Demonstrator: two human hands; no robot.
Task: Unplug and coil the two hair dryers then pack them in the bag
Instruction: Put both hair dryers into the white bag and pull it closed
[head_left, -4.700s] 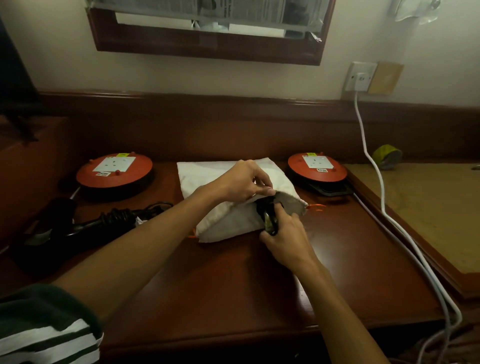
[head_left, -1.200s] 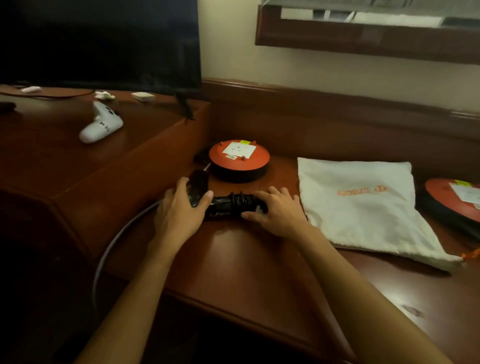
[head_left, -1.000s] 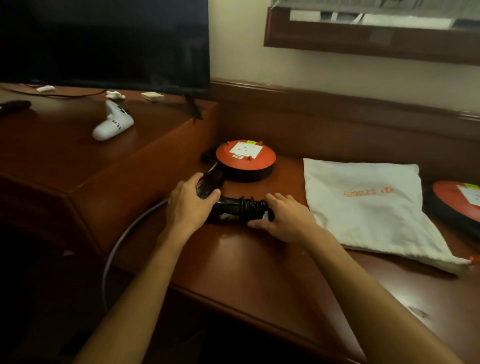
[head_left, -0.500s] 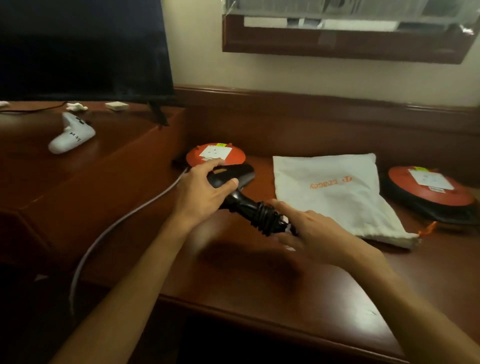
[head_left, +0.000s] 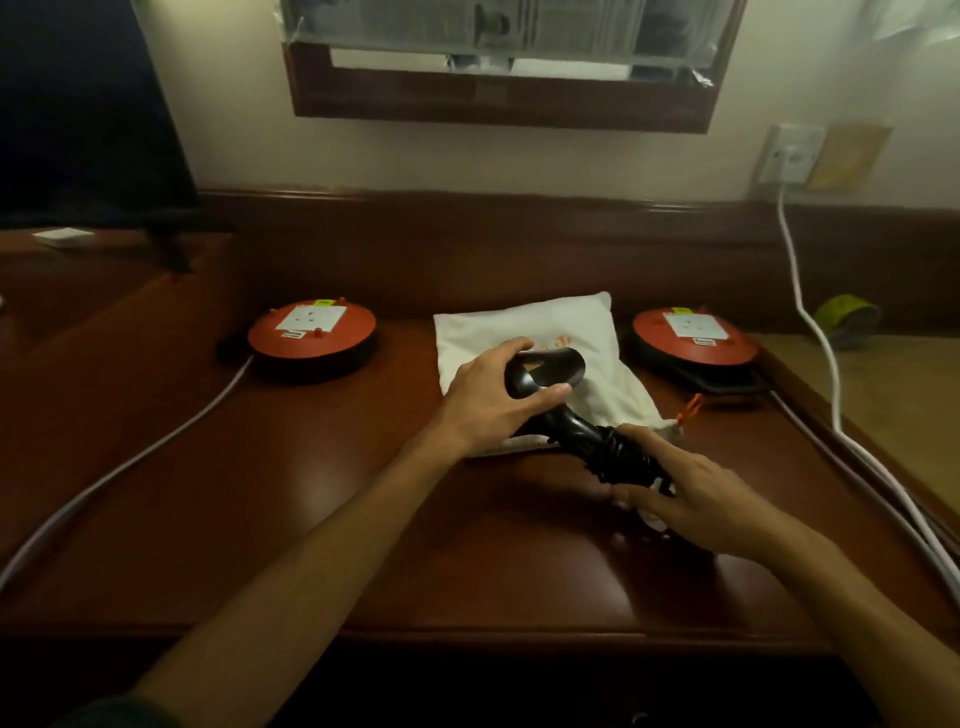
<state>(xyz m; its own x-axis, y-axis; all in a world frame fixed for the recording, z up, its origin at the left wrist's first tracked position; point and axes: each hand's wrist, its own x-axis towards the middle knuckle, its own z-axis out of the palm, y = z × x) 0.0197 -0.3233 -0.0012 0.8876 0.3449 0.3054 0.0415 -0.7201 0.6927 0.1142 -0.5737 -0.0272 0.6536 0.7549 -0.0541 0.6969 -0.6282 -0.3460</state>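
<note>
Head view looks down at my two hands over a dark brown wooden surface (head_left: 363, 519). My left hand (head_left: 488, 402) curls round the fat head of a black hair dryer (head_left: 550, 374), with my thumb pressed along its near side. My right hand (head_left: 696, 501) holds the other end, the handle, where the black cord (head_left: 621, 454) is wound round and round in a tight bundle. My fingers there are bent round the bundle. Something small and white shows under that hand, but I cannot tell what it is.

The hair dryer is up in the air, just over the near edge of a white cloth bag (head_left: 540, 332). The bag lies flat on the surface with orange writing on it. It looks puffy, as if something is inside, but I cannot see into it. Its mouth points to my right, and an orange string (head_left: 688, 408) sticks out there.

Two round red cord reels sit on the surface, one (head_left: 311, 332) to the left of the bag and one (head_left: 693, 338) to the right. Each has a white socket on top. A pale cable (head_left: 130, 462) runs from the left reel toward me. Another white cable (head_left: 810, 322) hangs down from a wall socket (head_left: 789, 156) on the right.
</note>
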